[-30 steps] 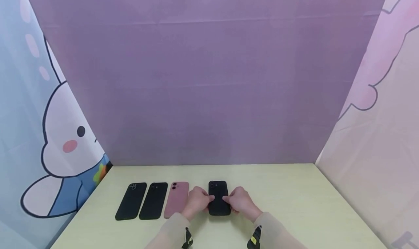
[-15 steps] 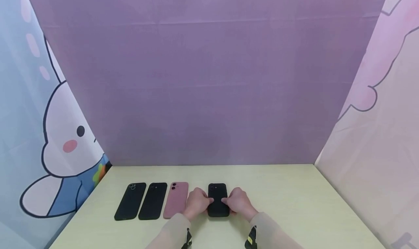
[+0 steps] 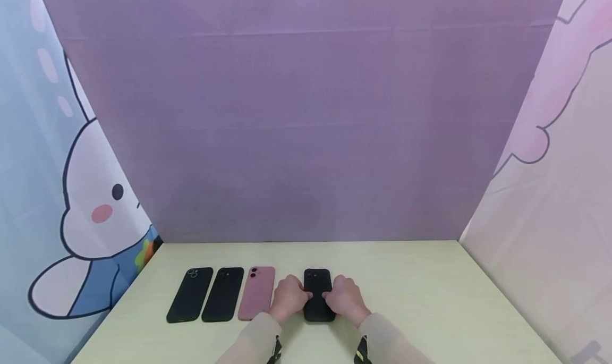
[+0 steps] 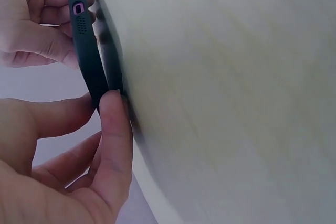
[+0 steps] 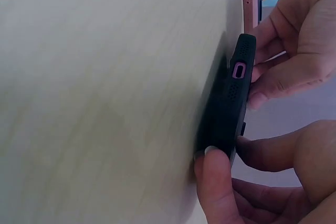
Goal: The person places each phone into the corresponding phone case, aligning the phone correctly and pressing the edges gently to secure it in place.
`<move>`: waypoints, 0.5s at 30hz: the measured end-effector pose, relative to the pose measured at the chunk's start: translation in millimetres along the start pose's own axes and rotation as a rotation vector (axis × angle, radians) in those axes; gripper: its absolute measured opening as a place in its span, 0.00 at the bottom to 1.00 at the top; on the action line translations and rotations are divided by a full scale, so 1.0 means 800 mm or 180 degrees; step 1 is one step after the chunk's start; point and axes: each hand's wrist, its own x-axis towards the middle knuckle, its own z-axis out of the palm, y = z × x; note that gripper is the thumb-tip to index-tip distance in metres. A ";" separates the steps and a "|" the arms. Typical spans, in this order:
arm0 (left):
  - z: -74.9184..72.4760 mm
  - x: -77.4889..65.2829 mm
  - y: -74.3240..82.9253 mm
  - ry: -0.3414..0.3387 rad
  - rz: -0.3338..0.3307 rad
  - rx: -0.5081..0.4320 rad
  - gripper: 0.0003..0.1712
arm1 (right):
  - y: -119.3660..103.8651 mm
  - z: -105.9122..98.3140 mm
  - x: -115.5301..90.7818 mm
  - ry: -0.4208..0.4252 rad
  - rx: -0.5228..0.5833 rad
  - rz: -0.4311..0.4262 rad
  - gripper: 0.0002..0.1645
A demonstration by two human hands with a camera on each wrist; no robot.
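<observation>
Between my hands is a phone in a black case (image 3: 317, 283), back side up and close over the table (image 3: 406, 295). My left hand (image 3: 288, 296) pinches its left long edge, thumb on the back and fingers curled beneath. On the opposite edge my right hand (image 3: 345, 297) pinches it the same way. Through the cutout at the bottom end of the black case (image 4: 86, 45) shows a pink-rimmed charging port (image 5: 239, 70). In both wrist views the phone is slightly tilted, with a dark gap or shadow below it.
Left of my hands lies a row of phones, backs up: a pink phone (image 3: 257, 292), a black phone (image 3: 223, 294) and another black phone (image 3: 190, 294). The pink one lies close to my left hand. A purple cloth (image 3: 306, 141) hangs behind the table.
The cased phone and both hands have come slightly nearer to me and lower toward the table. My right hand has shifted a little left. The row of phones stays put.
</observation>
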 end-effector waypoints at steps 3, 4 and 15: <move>0.001 0.000 0.001 0.0017 0.0008 0.0060 0.14 | -0.002 0.001 -0.001 0.0007 -0.0033 0.0013 0.13; 0.001 0.000 0.001 0.0016 0.0006 0.0072 0.14 | -0.002 0.001 -0.001 0.0007 -0.0064 0.0003 0.13; 0.005 -0.001 0.006 0.0119 0.0053 0.0285 0.11 | -0.005 0.005 -0.002 -0.0005 -0.0315 -0.0093 0.16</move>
